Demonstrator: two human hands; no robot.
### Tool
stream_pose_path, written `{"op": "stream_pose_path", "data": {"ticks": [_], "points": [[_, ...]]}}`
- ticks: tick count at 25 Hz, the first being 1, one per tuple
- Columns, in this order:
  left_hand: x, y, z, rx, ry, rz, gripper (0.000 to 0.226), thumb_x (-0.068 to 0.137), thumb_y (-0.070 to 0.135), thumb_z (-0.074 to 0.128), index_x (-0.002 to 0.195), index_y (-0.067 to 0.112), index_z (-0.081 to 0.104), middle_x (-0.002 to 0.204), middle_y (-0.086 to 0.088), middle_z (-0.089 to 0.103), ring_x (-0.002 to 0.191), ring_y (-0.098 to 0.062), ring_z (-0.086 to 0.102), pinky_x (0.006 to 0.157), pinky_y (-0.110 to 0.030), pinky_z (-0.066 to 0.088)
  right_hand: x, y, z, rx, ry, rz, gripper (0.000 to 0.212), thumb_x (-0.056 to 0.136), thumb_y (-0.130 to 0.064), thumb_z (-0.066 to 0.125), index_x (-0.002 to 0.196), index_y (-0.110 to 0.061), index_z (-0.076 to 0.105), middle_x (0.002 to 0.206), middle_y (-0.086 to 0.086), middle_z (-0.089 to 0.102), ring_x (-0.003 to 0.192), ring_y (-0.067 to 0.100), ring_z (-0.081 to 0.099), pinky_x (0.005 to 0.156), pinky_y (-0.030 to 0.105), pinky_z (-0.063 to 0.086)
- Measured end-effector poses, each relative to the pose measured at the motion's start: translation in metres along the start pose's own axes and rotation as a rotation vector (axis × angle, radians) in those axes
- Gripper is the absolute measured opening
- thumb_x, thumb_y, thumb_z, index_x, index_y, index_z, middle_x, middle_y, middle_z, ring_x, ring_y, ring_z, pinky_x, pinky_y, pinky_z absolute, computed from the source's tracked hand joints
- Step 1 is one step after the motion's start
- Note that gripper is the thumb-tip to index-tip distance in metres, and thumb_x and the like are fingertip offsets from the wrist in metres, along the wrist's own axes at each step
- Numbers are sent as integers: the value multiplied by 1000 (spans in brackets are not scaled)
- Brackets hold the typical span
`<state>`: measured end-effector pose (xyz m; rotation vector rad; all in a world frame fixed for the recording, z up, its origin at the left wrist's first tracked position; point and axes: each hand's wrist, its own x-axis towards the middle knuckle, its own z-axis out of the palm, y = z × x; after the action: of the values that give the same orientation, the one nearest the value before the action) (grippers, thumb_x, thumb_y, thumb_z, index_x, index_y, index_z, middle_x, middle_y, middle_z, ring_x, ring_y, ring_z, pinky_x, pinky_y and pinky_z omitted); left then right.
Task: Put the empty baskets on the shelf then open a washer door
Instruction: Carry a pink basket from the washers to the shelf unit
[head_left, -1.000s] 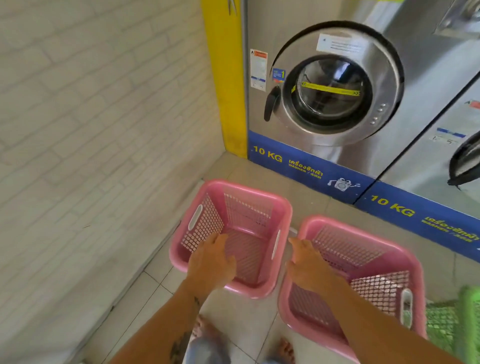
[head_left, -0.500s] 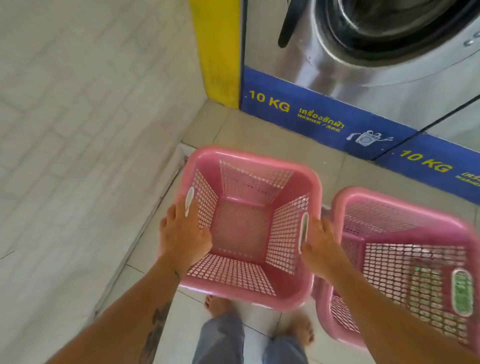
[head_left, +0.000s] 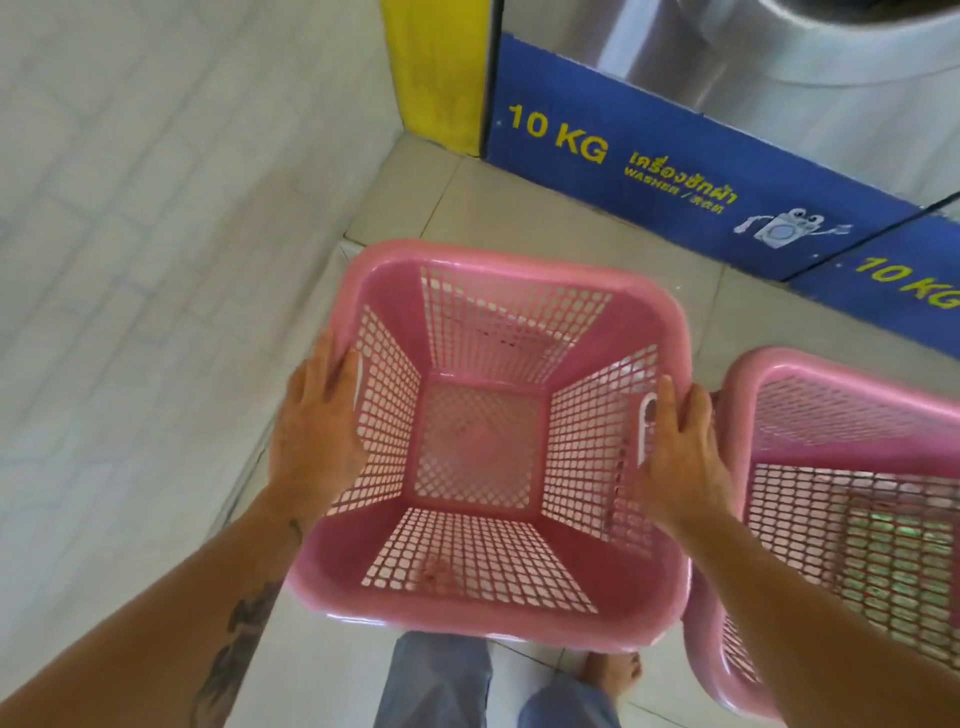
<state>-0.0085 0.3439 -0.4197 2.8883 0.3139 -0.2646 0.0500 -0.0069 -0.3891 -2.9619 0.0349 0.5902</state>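
Note:
An empty pink mesh basket fills the middle of the view, lifted above the floor. My left hand grips its left rim at the handle slot. My right hand grips the right rim at the white handle slot. A second empty pink basket stands on the floor just to the right, touching or nearly touching the held one. The silver washer is at the top, with only the lower curve of its door in view.
A white tiled wall runs close along the left. A yellow post stands in the corner beside the washer's blue "10 KG" base panel. My legs and bare feet are below the held basket. Something green shows through the second basket's mesh.
Both hands moved from the baskets' near rims to the left basket's two side handles and raised it toward me. The view tilted down, so the washer door slid out of the top.

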Motion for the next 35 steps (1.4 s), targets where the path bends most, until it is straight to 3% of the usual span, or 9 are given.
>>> {"op": "stream_pose_path", "data": {"ticks": [5, 9, 15, 19, 23, 25, 29, 32, 35], "points": [[-62, -1, -64, -82, 65, -204, 82, 70, 2, 66, 146, 16, 38, 161, -7, 18, 136, -38, 31, 101, -55, 45, -16, -18, -66, -16, -4, -186, 84, 86, -4, 50, 155, -17, 4, 163, 13, 0, 147, 35, 20, 112, 48, 35], [-141, 19, -132, -139, 104, -393, 81, 69, 3, 67, 144, 21, 42, 159, -5, 25, 137, -38, 35, 103, -54, 43, -51, -24, -124, 27, -14, -381, 84, 77, -1, 54, 151, -14, 17, 160, 12, 15, 138, 35, 35, 103, 45, 42], [-312, 82, -207, -179, 269, -606, 79, 73, 20, 69, 144, 35, 36, 155, 0, 32, 132, -32, 43, 98, -46, 49, -140, -14, -194, 51, 33, -710, 74, 69, 2, 57, 138, -9, 35, 128, 10, 41, 108, 37, 52, 85, 42, 47], [-423, 125, -239, -225, 396, -740, 78, 73, 21, 71, 142, 37, 39, 152, 3, 37, 129, -27, 46, 97, -41, 50, -206, -7, -226, -9, 51, -859, 72, 69, -1, 54, 139, -7, 37, 137, 12, 40, 114, 38, 54, 88, 42, 49], [-520, 152, -253, -292, 499, -787, 81, 67, 5, 63, 142, 29, 43, 147, 2, 41, 121, -27, 52, 92, -40, 53, -268, -2, -244, -1, 67, -1015, 65, 63, -15, 44, 128, -10, 46, 134, 10, 45, 115, 38, 54, 92, 46, 50], [-562, 160, -255, -290, 545, -803, 78, 65, 4, 61, 138, 28, 46, 140, 6, 45, 111, -22, 56, 78, -34, 55, -304, 2, -248, 19, 106, -1068, 57, 67, -26, 38, 121, -11, 50, 130, 10, 48, 112, 38, 56, 89, 46, 51], [-656, 166, -252, -257, 591, -821, 61, 64, 7, 65, 122, 23, 57, 133, 12, 46, 95, -17, 57, 64, -24, 44, -400, 19, -249, -17, 171, -1113, 60, 69, -9, 52, 129, -15, 47, 137, 9, 46, 115, 37, 54, 86, 42, 51], [-731, 160, -248, -234, 605, -791, 48, 62, 15, 70, 109, 25, 61, 127, 13, 48, 83, -13, 56, 60, -25, 45, -471, 34, -239, -3, 178, -1133, 61, 65, -6, 54, 125, -13, 47, 124, 7, 48, 108, 35, 55, 81, 41, 51], [-804, 160, -245, -229, 593, -808, 46, 62, 14, 66, 107, 22, 62, 128, 9, 49, 87, -20, 61, 61, -30, 50, -541, 48, -228, -4, 156, -1146, 65, 64, -5, 54, 128, -12, 44, 118, 9, 48, 105, 33, 54, 79, 34, 45]]}}
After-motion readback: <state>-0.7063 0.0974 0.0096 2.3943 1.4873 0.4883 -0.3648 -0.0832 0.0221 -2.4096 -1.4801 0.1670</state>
